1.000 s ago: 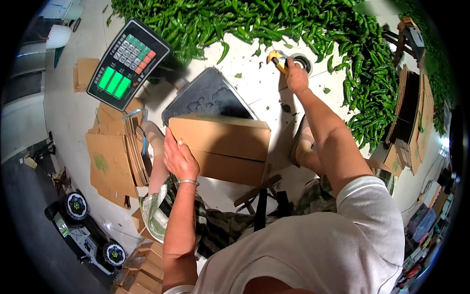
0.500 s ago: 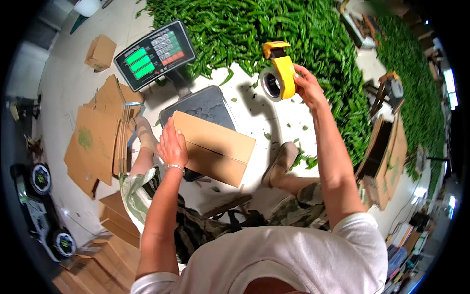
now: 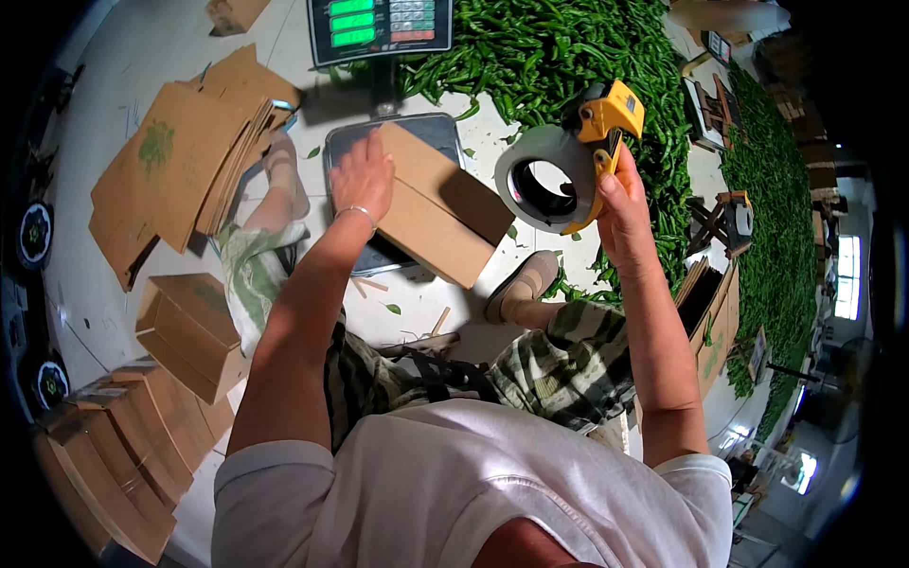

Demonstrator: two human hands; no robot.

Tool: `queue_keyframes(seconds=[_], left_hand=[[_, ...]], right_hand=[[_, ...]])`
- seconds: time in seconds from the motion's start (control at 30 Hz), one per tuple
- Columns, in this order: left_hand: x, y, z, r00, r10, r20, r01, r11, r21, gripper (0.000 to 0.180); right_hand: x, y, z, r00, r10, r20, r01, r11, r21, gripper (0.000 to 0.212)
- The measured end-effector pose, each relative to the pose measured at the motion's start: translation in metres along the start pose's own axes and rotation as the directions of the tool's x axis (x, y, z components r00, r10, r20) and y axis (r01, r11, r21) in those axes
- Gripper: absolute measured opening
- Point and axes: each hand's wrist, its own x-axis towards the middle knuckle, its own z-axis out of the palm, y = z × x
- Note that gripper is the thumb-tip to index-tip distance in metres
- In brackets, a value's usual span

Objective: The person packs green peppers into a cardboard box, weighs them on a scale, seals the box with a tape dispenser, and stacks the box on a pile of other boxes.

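Note:
A closed cardboard box [image 3: 443,204] rests at a slant on the dark platform [image 3: 445,126] of a floor scale, its two top flaps meeting along a seam. Against its left end lies my left hand [image 3: 365,175], fingers stretched out and palm toward the cardboard. To the right of the box, in the air, my right hand [image 3: 625,204] is closed around a yellow tape dispenser [image 3: 611,112]. A wide roll of tape [image 3: 516,175] sits in the dispenser, facing the box. The part of the handle inside my fingers is hidden.
The scale's lit display [image 3: 352,21] stands beyond the platform. Green chili peppers [image 3: 568,43] cover the floor ahead and right. Flattened cartons [image 3: 156,156] lie left, with an open box [image 3: 194,327] nearer. My shoe [image 3: 525,282] is close to the box's right corner.
My right hand has lifted the tape dispenser nearer and turned it, so its roll now faces the box. My left hand stays at the box's left end. The whole view has shifted and turned.

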Motion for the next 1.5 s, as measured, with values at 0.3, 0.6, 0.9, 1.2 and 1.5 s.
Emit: queue_keyframes(seconds=[0.3,0.6,0.9,1.2,1.5], left_hand=[[0.0,-0.007,0.002,0.995,0.048,-0.093,-0.055,0.996,-0.071,0.049],[-0.003,-0.014,0.002,0.996,0.042,-0.074,-0.053,0.988,-0.148,0.054],[0.009,-0.022,-0.083,0.973,-0.09,0.213,0.214,0.002,-0.977,0.044],[-0.02,-0.023,-0.102,0.812,0.301,0.5,0.541,-0.067,-0.839,0.034],[-0.011,-0.021,-0.099,0.783,0.307,0.541,0.594,-0.116,-0.796,0.026]], right_hand=[[0.024,0.031,0.072,0.987,-0.026,0.157,0.083,0.925,-0.371,0.087],[0.03,0.094,0.09,0.936,0.023,0.351,0.276,0.57,-0.774,0.08],[0.012,0.102,0.086,0.963,-0.001,0.27,0.201,0.672,-0.713,0.081],[0.008,0.101,0.09,0.961,-0.027,0.276,0.234,0.614,-0.754,0.082],[0.009,0.101,0.095,0.942,-0.061,0.33,0.297,0.609,-0.735,0.083]])
